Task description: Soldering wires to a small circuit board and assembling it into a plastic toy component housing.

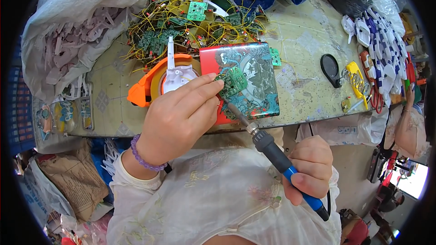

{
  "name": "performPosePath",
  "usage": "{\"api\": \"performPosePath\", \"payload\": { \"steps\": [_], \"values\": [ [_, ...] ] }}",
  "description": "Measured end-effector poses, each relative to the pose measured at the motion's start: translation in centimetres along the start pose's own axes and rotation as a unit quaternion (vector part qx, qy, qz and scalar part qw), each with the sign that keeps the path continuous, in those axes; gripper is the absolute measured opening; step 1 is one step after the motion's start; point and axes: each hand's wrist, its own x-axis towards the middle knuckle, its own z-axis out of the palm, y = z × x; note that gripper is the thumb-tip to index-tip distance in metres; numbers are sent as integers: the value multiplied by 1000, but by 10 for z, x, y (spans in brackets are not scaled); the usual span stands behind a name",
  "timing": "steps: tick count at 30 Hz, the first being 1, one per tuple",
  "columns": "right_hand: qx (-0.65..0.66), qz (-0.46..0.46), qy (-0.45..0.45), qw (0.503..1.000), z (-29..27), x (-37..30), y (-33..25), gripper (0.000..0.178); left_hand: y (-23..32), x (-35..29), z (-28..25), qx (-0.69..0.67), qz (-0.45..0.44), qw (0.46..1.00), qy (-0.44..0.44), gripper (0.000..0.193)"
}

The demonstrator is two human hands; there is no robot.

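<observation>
My left hand [182, 113] pinches a small green circuit board [235, 81] by its left edge, over a red book-like item with a patterned teal cover [261, 79]. In my right hand [311, 170] is a blue and black soldering iron [271, 150], its fingers wrapped round the handle. The iron's tip reaches the board's lower left edge near my left fingertips; whether it touches cannot be made out. Just beyond my left hand, a white plastic housing [179, 76] with a narrow stem lies on an orange tape dispenser [145, 86].
Behind the book sits a heap of circuit boards with yellow wires [181, 22]. A white sack of pale plastic parts [81, 31] stands far left. On the right are a black round-headed object [330, 69], a yellow-handled coil stand [356, 79], red scissors [376, 100] and stacked white-and-purple parts [381, 50].
</observation>
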Motion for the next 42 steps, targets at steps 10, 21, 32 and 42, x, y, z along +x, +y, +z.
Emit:
{"api": "performPosePath", "payload": {
  "steps": [10, 21, 32, 42],
  "values": [
    [3, -3, 4, 1000, 1, -1, 1, 39, -5, -2, 3, 13, 27, 1000, 7, 14],
    [-6, -6, 15, 1000, -1, -4, -1, 39, -4, -1, 2, 11, 25, 1000, 7, 14],
    [-45, -12, 44, 998, -6, -14, -4, 40, -4, -1, 2, 15, 26, 1000, 6, 15],
    [26, 310, 149, 939, 10, -10, 2, 35, 3, -6, -4, 0, 24, 1000, 0, 18]
  ]
}}
